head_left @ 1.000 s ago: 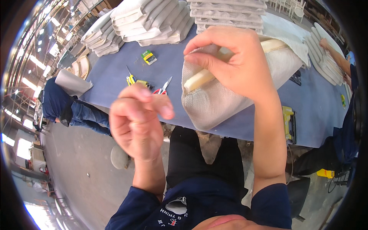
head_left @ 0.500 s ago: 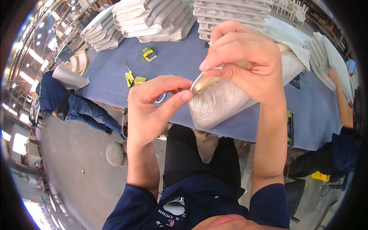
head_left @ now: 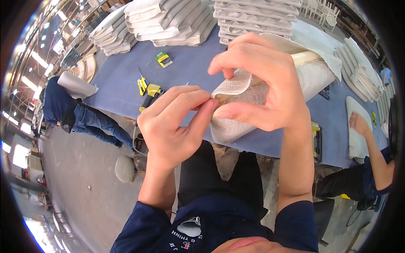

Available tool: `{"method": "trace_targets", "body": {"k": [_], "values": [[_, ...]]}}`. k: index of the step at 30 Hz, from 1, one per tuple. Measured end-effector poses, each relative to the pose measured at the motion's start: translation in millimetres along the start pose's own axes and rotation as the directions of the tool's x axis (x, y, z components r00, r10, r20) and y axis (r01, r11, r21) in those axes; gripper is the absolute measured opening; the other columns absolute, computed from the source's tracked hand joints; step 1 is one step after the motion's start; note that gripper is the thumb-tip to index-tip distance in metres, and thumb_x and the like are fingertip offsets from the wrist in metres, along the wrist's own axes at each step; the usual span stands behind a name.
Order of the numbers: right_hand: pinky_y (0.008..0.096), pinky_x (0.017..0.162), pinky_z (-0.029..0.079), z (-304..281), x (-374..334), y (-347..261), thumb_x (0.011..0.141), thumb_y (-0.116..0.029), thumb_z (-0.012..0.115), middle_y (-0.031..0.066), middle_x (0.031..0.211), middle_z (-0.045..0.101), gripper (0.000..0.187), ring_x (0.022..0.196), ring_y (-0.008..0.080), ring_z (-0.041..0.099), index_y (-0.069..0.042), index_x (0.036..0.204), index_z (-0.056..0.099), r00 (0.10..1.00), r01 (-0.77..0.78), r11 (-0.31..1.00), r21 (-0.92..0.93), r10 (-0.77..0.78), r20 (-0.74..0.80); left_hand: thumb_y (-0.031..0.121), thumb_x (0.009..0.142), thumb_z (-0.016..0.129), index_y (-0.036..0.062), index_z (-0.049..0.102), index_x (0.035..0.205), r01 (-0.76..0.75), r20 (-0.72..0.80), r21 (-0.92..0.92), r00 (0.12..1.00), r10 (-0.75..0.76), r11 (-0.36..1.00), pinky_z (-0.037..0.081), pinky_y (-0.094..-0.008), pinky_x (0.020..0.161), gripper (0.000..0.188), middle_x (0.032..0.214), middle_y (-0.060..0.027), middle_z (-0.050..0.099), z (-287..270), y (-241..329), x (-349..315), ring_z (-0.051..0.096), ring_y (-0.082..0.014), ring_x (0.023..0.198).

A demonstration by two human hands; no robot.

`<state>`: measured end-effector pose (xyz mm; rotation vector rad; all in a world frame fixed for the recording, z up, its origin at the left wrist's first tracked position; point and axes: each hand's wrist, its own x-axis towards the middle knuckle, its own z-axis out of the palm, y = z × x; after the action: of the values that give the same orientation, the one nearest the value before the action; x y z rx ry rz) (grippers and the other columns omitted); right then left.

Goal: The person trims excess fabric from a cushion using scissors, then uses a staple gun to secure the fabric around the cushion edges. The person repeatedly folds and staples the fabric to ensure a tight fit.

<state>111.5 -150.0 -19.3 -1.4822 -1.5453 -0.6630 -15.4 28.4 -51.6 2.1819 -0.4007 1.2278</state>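
Note:
A padded panel (head_left: 236, 126) covered in light grey woven fabric lies tilted on the blue-grey table in front of me, its pale inner edge showing under a lifted fabric flap (head_left: 236, 84). At the near left corner, my left hand (head_left: 175, 126) pinches the fabric edge between thumb and fingertips. My right hand (head_left: 270, 84) curves over the same corner, fingers and thumb spread apart. Its thumb lies along the panel just beside my left fingertips, while the index finger is raised above the flap. My right hand hides part of the panel's middle.
A yellow-black staple gun (head_left: 152, 96) and yellow-handled snips (head_left: 142, 85) lie left, near a green-yellow box (head_left: 164, 59). Another yellow-black tool (head_left: 315, 141) is right. Panel stacks (head_left: 168, 21) stand behind. A co-worker's hand (head_left: 359, 123) touches a panel at right; another person (head_left: 80, 109) bends at left.
My right hand has let go of the fabric edge and spread its fingers. My left hand still pinches at the corner. At right, the co-worker's arm has come down onto a panel nearer the edge.

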Motion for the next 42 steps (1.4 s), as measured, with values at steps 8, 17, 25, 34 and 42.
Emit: {"method": "trace_targets", "body": {"k": [8,17,25,34,42], "values": [[0.0358,0.073,0.049,6.9,5.6,-3.9,0.073,-0.02,0.088,0.0073,0.082,0.069,0.024,0.08,0.028,0.066,-0.007,0.082,0.07,0.995,0.079,0.982,-0.169,-0.069,0.065,0.0,0.076,0.086,0.0038,0.079,0.088,-0.053,-0.005,0.049,0.999,0.054,0.997,0.056,-0.0308,0.062,0.014,0.086,-0.0093,0.076,-6.2,-1.8,-2.2,0.073,-0.0231,0.072],[0.0375,0.079,0.049,11.2,11.2,-3.2,0.078,-0.005,0.081,0.0096,0.09,0.07,0.015,0.086,0.0284,0.065,-0.001,0.089,0.071,0.994,-0.01,1.0,-0.008,0.01,0.105,0.007,0.085,0.084,-0.0001,0.076,0.091,0.11,0.136,-0.133,0.986,-0.092,0.985,0.057,-0.0323,0.066,0.013,0.086,-0.0098,0.075,-22.6,-12.2,8.2,0.073,-0.0235,0.073],[0.0379,0.081,0.049,7.6,13.9,0.5,0.08,-0.006,0.075,0.0099,0.092,0.072,0.012,0.087,0.0286,0.067,-0.002,0.091,0.072,0.992,-0.025,0.999,0.028,0.021,0.123,0.006,0.085,0.083,0.001,0.076,0.093,0.088,0.19,-0.124,0.98,-0.063,0.988,0.058,-0.0329,0.067,0.011,0.086,-0.0104,0.075,-29.3,-16.8,16.8,0.074,-0.0234,0.075],[0.0362,0.078,0.049,7.1,15.3,2.3,0.068,-0.022,0.092,0.0044,0.086,0.072,0.031,0.081,0.0262,0.068,-0.008,0.086,0.071,0.993,0.043,0.998,-0.054,-0.037,0.112,-0.003,0.079,0.08,0.0015,0.073,0.087,0.051,0.132,0.148,0.989,-0.071,0.988,0.053,-0.032,0.061,0.011,0.078,-0.009,0.068,-16.6,6.1,16.3,0.07,-0.0226,0.068],[0.0345,0.075,0.049,7.0,6.4,10.3,0.069,-0.012,0.091,0.0046,0.084,0.074,0.023,0.08,0.0237,0.07,-0.008,0.083,0.073,0.997,0.021,0.999,-0.043,-0.018,0.074,-0.005,0.078,0.081,-0.0006,0.075,0.087,0.064,0.114,0.126,0.99,-0.079,0.99,0.052,-0.0299,0.06,0.011,0.076,-0.0087,0.068,-13.4,4.5,12.9,0.067,-0.0188,0.066]]}}
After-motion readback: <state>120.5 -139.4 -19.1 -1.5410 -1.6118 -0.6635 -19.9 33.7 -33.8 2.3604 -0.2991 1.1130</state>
